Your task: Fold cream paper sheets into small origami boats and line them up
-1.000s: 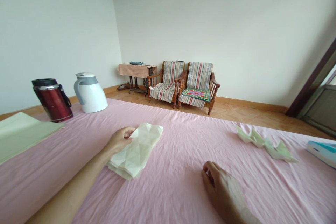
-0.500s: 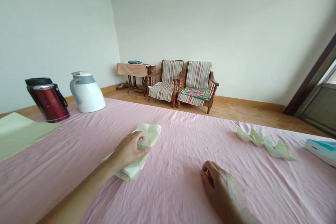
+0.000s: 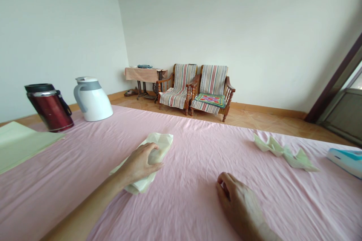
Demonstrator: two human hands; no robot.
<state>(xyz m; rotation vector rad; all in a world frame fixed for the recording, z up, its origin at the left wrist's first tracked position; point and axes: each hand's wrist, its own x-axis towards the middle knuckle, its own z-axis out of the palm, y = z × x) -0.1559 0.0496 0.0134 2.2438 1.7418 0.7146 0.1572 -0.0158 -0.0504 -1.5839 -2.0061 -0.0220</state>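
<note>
My left hand (image 3: 140,163) lies on top of a folded, creased pale-green paper (image 3: 160,144) on the pink tablecloth (image 3: 192,150), fingers curled over it and pressing it down. My right hand (image 3: 240,205) rests on the cloth at the lower right, fingers curled under, with nothing visible in it. Two folded pale-green paper shapes (image 3: 283,152) lie side by side on the cloth at the far right, out of reach of either hand.
A dark red thermos (image 3: 49,106) and a white electric kettle (image 3: 92,99) stand at the table's far left. A stack of pale-green sheets (image 3: 19,143) lies at the left edge. A teal-and-white box (image 3: 346,161) sits at the right edge. Two striped wooden armchairs (image 3: 198,88) stand by the wall.
My left hand moved from the paper's left edge onto its top and pressed it flatter. My right hand stayed where it was.
</note>
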